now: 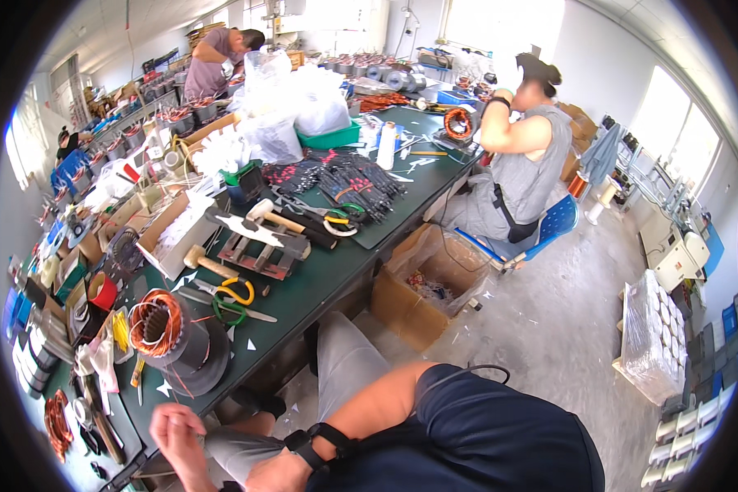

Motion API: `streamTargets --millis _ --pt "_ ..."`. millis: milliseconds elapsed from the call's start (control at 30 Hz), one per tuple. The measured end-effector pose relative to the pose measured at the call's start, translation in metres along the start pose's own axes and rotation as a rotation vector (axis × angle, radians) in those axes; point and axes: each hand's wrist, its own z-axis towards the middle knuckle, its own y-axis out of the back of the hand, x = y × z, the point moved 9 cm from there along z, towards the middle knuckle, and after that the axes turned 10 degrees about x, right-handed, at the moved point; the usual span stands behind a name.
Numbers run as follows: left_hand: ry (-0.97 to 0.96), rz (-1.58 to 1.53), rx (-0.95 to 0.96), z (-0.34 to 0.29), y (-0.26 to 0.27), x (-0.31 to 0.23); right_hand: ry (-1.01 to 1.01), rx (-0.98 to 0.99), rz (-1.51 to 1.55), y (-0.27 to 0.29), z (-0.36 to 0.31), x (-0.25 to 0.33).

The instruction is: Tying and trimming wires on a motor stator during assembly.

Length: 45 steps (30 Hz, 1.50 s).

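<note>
My left hand [177, 433] is raised by the table's near edge, its fingers curled together and nothing showing between them. My right hand [277, 473] reaches across my lap toward my left forearm. A dark watch is on that wrist, and the fingers run out of view at the lower edge. Nearest to my left hand, a motor stator [157, 322] with copper windings sits on a grey round stand [201, 361]. Beyond it lie yellow-handled scissors [234, 290], green-handled scissors [229, 308] and a wooden-handled mallet [213, 262].
Black sleeved wires [357, 184] lie in a heap on the green table [303, 291]. An open cardboard box [410, 291] stands on the floor beside it. One co-worker [521, 148] sits on a blue chair [553, 231]; another [213, 66] stands at the back. A wrapped pallet [652, 336] is at right.
</note>
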Motion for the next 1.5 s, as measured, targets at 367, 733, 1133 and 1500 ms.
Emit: streamTargets --millis 367,733,1133,1500 --pt "0.245 -0.056 -0.14 -0.046 0.008 0.052 -0.115 -0.185 0.045 0.012 -0.07 -0.048" --pt "0.262 0.007 -0.174 -0.052 0.008 0.058 -0.205 -0.358 -0.013 0.027 -0.104 -0.063" --pt "0.267 0.086 -0.22 -0.04 0.022 0.044 -0.279 -0.472 -0.039 0.045 -0.127 -0.067" --pt "0.267 0.133 -0.268 -0.047 0.041 0.037 -0.387 -0.446 0.022 0.041 -0.122 -0.094"
